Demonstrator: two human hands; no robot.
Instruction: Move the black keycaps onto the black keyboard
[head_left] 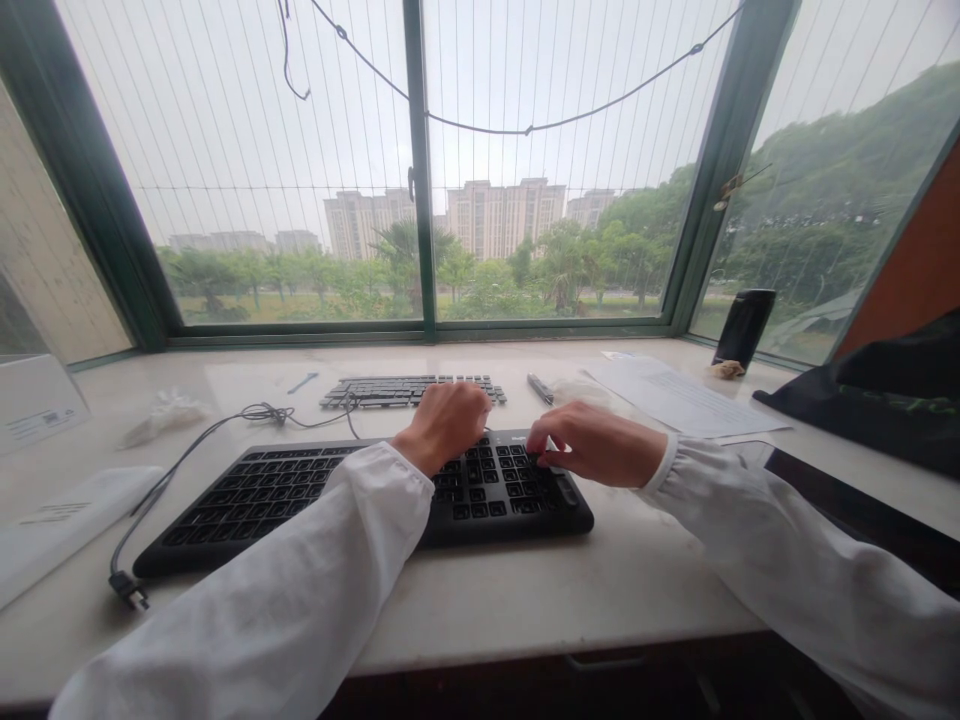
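A black full-size keyboard lies across the counter, its key positions showing as dark square sockets. My left hand is closed above the keyboard's back edge, right of its middle; its fingertips and anything in them are hidden. Over the number pad's upper right corner, my right hand has thumb and fingers curled together at the keys; what they hold, if anything, is too small to make out. Behind my left hand, dark keycaps sit in rows on the counter, partly covered by that hand.
The keyboard's cable runs left to a USB plug. A small pen-like tool, a blue tool, paper sheets and plastic bags lie around. A black cylinder stands near the window; a dark flat device lies right.
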